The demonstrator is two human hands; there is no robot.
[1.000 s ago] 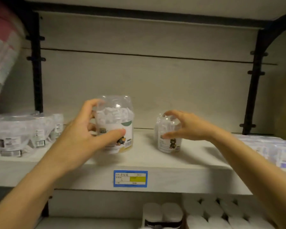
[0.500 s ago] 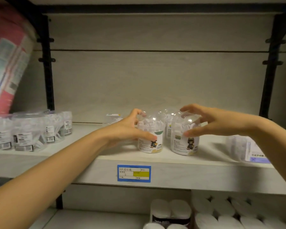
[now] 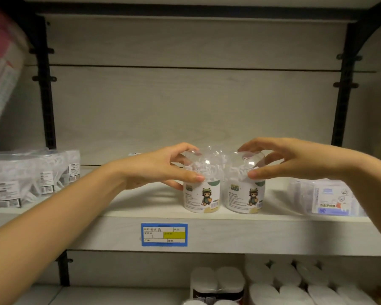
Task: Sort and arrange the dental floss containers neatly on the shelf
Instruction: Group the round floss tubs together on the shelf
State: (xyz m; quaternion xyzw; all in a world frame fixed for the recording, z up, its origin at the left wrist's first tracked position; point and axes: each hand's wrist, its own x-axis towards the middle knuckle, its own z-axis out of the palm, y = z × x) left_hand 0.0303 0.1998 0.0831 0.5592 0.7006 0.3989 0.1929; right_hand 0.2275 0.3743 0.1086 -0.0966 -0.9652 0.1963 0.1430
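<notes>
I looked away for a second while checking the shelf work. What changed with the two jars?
Left jar, held by left hand, came down onto the shelf. Right hand brought right jar forward beside it. Both hands keep hold. Side stock unchanged.

Dim, soft focus; glare on clear lids (image 3: 209,158).

Both hands (image 3: 161,167) (image 3: 295,159) seemingly in grip.
</notes>
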